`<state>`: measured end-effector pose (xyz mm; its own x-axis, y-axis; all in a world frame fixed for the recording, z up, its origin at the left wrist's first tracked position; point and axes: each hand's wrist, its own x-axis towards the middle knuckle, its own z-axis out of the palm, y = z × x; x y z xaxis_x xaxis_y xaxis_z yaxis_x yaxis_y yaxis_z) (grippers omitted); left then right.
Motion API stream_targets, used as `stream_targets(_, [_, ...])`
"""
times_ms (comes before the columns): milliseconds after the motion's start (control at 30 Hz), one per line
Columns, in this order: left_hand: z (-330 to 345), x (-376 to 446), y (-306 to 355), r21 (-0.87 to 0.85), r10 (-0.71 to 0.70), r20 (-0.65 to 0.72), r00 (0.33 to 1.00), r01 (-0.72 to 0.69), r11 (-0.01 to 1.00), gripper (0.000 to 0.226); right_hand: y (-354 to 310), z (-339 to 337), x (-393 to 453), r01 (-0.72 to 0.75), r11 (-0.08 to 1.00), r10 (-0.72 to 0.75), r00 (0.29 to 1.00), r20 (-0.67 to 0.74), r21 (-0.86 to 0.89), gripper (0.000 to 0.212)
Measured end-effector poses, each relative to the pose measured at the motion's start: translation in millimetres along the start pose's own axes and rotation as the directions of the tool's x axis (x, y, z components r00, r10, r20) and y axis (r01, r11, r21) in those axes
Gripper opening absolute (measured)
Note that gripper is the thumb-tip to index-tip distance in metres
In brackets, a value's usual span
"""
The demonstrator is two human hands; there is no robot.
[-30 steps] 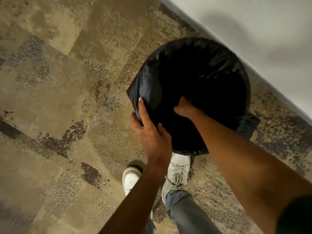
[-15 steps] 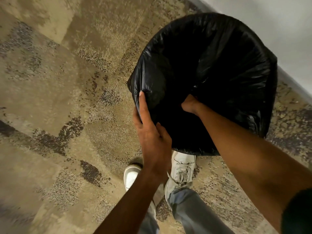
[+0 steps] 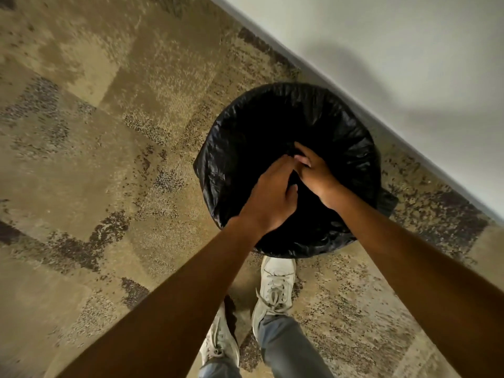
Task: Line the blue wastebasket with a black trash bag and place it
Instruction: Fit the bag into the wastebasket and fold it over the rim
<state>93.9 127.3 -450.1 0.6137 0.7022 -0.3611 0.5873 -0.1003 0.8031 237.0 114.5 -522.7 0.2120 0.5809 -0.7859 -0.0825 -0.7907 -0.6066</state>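
The black trash bag point(image 3: 343, 148) covers the round wastebasket completely, so none of its blue shows. It stands on the carpet close to the wall. Both my hands are over the bag's mouth, near its middle. My left hand point(image 3: 268, 197) curls down with a dark fold of bag between thumb and fingers. My right hand point(image 3: 313, 173) touches it from the right, fingers bent around the same fold. A loose flap of bag point(image 3: 387, 203) sticks out at the basket's right side.
A white wall point(image 3: 409, 64) runs diagonally behind the basket, its base edge almost touching the basket. Patterned brown carpet point(image 3: 95, 159) spreads to the left. My white shoes point(image 3: 276, 290) stand just in front of the basket.
The basket has dropped from raised and tilted to standing on the floor by the wall. Both hands left the near rim and came together over the bag's opening.
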Motion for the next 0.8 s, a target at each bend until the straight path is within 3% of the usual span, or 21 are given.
stream_targets(67, [1, 21, -9, -0.151, -0.286, 0.1, 0.953, 0.298, 0.943, 0.061, 1, -7, 0, -0.049, 0.998, 0.05, 0.999, -0.018, 0.03, 0.061])
stream_targets(133, [-2, 32, -19, -0.333, -0.488, 0.097, 0.868, 0.49, 0.806, 0.068, 3, -9, 1, -0.085, 0.996, 0.086, 0.995, -0.059, 0.013, 0.065])
stream_targets(233, [-7, 33, -32, -0.549, -0.618, 0.054, 0.784, 0.541, 0.637, 0.062, 4, -9, 3, -0.11, 0.993, 0.114, 0.986, -0.124, 0.04, 0.063])
stream_targets(367, [-13, 16, -41, -0.672, -0.726, 0.095, 0.682, 0.582, 0.458, 0.061, -4, -9, -3, -0.164, 0.984, 0.172, 0.977, -0.122, 0.074, 0.062])
stream_targets(400, [-13, 12, -38, -0.694, -0.726, 0.09, 0.682, 0.566, 0.445, 0.06, -7, -9, -7, -0.172, 0.98, 0.184, 0.974, -0.129, 0.1, 0.061])
stream_targets(433, [-14, 7, -33, -0.683, -0.704, 0.075, 0.706, 0.551, 0.48, 0.059, -11, -9, -12, -0.164, 0.978, 0.182, 0.973, -0.139, 0.13, 0.058])
stream_targets(500, [-16, -6, -13, -0.572, -0.599, 0.005, 0.801, 0.493, 0.655, 0.058, -18, -11, -29, -0.093, 0.98, 0.12, 0.981, -0.154, 0.174, 0.049])
stream_targets(600, [-28, -38, 20, -0.387, -0.335, -0.264, 0.905, 0.219, 0.896, 0.041, -25, -20, -70, 0.183, 0.981, -0.164, 0.956, -0.244, 0.059, 0.031])
stream_targets(667, [-36, -64, 28, -0.221, -0.205, -0.482, 0.852, 0.108, 0.969, 0.027, -25, -29, -102, 0.346, 0.926, -0.377, 0.854, -0.359, -0.15, 0.026])
stream_targets(700, [-38, -76, 26, -0.177, -0.21, -0.565, 0.798, 0.131, 0.975, 0.024, -24, -32, -116, 0.377, 0.89, -0.454, 0.786, -0.42, -0.257, 0.027])
stream_targets(767, [-38, -96, 15, -0.219, -0.351, -0.647, 0.677, 0.275, 0.936, 0.031, -13, -39, -136, 0.309, 0.872, -0.481, 0.685, -0.547, -0.38, 0.034])
stream_targets(800, [-36, -104, 8, -0.28, -0.453, -0.632, 0.629, 0.36, 0.89, 0.041, -2, -43, -140, 0.225, 0.904, -0.414, 0.671, -0.615, -0.363, 0.04])
